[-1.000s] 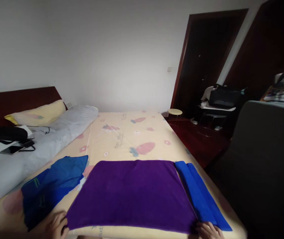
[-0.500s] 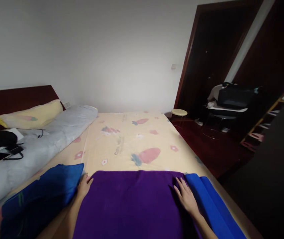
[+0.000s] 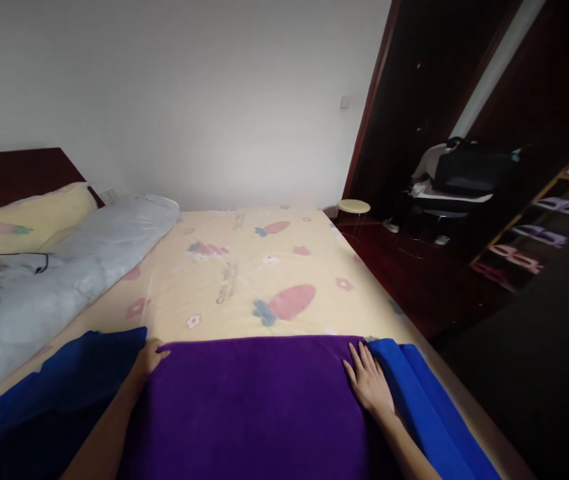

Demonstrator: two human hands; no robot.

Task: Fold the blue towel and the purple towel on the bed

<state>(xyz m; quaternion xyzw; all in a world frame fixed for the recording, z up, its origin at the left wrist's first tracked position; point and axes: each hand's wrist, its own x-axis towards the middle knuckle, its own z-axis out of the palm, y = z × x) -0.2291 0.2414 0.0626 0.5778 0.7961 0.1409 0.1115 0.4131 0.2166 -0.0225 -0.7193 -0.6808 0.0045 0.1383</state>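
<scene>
Purple towel lies spread flat on the bed between 2 blue cloths, its far corners pinned by the left hand and right hand, both open-palmed, gripping nothing.

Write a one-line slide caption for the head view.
Both hands, left hand and right hand, press flat on a purple towel's far corners on the bed.
</scene>
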